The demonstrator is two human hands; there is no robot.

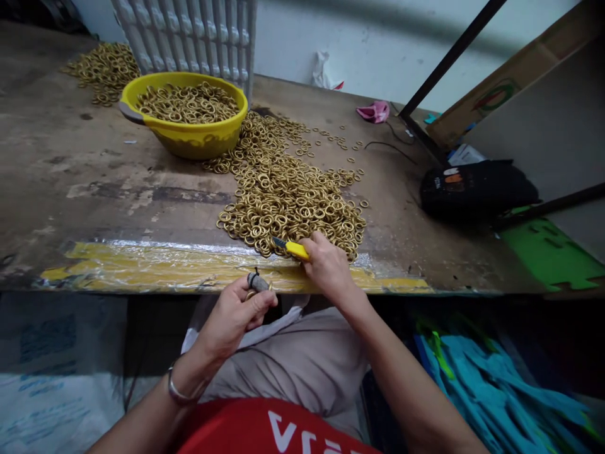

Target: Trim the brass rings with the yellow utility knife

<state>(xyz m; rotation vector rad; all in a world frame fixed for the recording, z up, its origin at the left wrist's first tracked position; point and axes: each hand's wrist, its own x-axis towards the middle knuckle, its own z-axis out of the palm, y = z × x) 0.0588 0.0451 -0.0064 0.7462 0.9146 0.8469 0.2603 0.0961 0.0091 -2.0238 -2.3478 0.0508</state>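
Observation:
My left hand (241, 311) is closed on a brass-coloured ring (271, 287), just in front of the table edge. A grey wrapping with a dark band (256, 281) covers one of its fingers. My right hand (327, 261) grips a yellow utility knife (297, 250), whose dark blade points left over the near side of a heap of brass-coloured rings (293, 195). The handle's rear part is hidden in my fingers. Yellow tape (155, 268) under clear film runs along the table's front edge beneath both hands.
A yellow basin (198, 135) full of rings stands behind the heap, with another ring pile (106, 66) at the far left. A grey ribbed panel (193, 38) rises behind the basin. To the right lie a black pouch (477, 189) and a pink cloth (374, 111).

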